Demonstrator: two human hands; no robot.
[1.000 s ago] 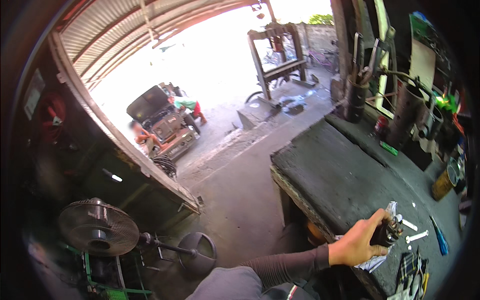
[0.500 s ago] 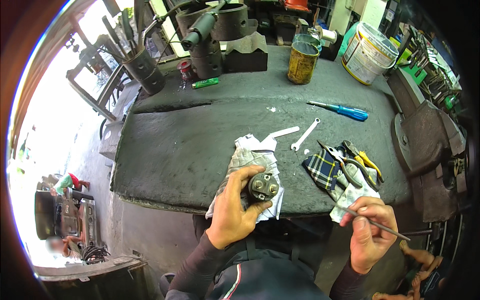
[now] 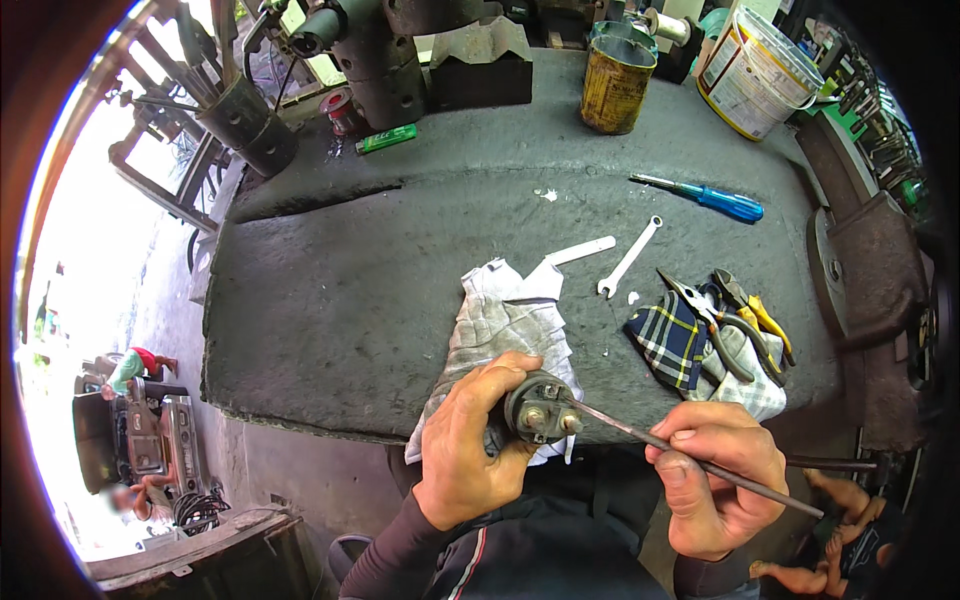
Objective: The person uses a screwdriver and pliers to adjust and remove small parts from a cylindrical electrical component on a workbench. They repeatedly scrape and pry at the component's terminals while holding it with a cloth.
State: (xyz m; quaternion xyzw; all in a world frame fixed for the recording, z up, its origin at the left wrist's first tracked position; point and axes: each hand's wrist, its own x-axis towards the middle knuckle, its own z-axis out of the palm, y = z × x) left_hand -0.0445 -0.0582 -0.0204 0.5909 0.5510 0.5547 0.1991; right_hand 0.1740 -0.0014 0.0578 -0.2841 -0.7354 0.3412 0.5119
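Observation:
My left hand (image 3: 475, 440) is closed around a starter solenoid (image 3: 540, 408), a dark round body with two brassy terminal studs on its upturned face. Between the thumb and fingers of my right hand (image 3: 722, 470) is a thin dark metal rod (image 3: 620, 425). Its narrow tip reaches the solenoid's rim beside a small terminal; whether it touches, I cannot tell. A grey-white cloth (image 3: 495, 325) lies under and behind my left hand at the bench edge.
On the dark bench (image 3: 300, 300) lie a wrench (image 3: 630, 258), a flat white strip (image 3: 582, 250), a blue screwdriver (image 3: 715, 200), and pliers (image 3: 710, 315) on rags (image 3: 665, 335). Farther back stand a yellow can (image 3: 615, 90), a white bucket (image 3: 755, 75) and a green box (image 3: 387, 138). A vise (image 3: 875, 260) is at right.
My right hand has brought the rod leftward, its tip now at the solenoid's face. The solenoid has shifted slightly right and toward me in view. The whole view has tilted a little.

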